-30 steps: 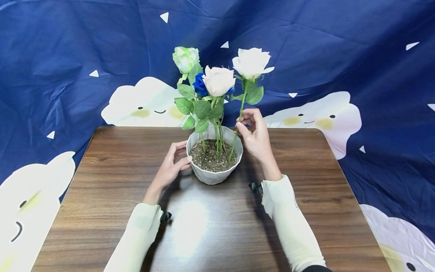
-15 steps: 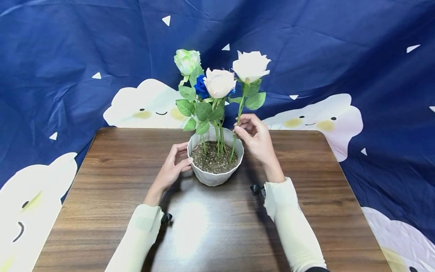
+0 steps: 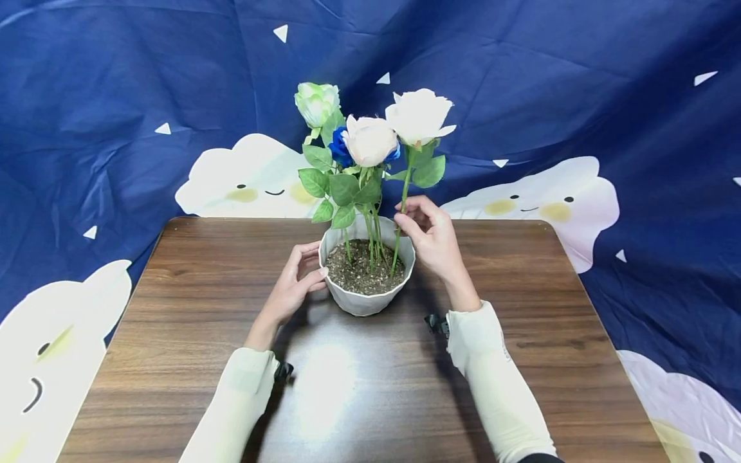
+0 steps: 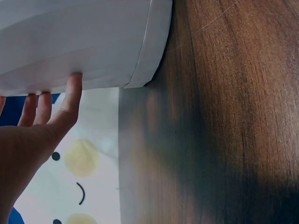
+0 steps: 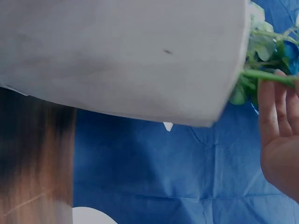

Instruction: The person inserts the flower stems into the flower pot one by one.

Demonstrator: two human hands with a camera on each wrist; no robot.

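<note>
A faceted white flower pot (image 3: 366, 305) filled with dark soil (image 3: 361, 273) stands on the table. My left hand (image 3: 292, 283) rests against its left side, thumb near the rim; in the left wrist view the fingertips (image 4: 74, 79) touch the pot wall. With thumb and fingers, my right hand (image 3: 434, 241) pinches the green stem of a white rose (image 3: 419, 117), whose lower end meets the soil at the pot's right side. A pale pink rose (image 3: 370, 141), a blue rose (image 3: 340, 148) and a green-white flower (image 3: 317, 104) stand in the pot to its left.
The brown wooden table (image 3: 370, 399) extends around the pot, with its far edge close behind. A dark blue curtain (image 3: 521, 77) with cloud faces hangs behind it. Green leaves (image 3: 345, 189) crowd around the standing stems.
My right hand has shifted slightly down and left with the white rose, bringing its bloom closer to the pale pink one. My left hand has stayed against the pot.
</note>
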